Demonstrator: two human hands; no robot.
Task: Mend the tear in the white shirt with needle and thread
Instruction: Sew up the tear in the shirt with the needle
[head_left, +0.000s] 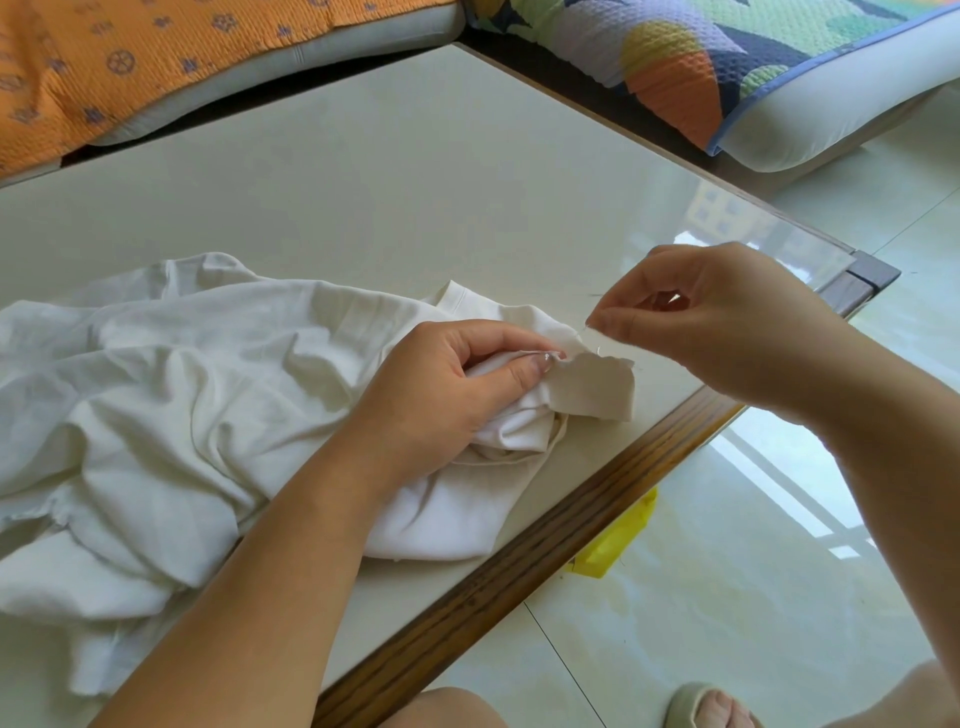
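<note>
Pinching the torn edge, your left hand (441, 395) has its grip clamped on the white shirt (208, 405); your right hand (727, 322) pinches the thread (597, 347).

A home living room. A low cream surface (415, 171) with a wooden edge stands on a glossy tiled floor (727, 597). Behind it lie pale sofa cushions (363, 44), one under an orange quilted cover (104, 67), another under a multicoloured quilted cover (727, 52). A slipper (688, 706) shows below.
</note>
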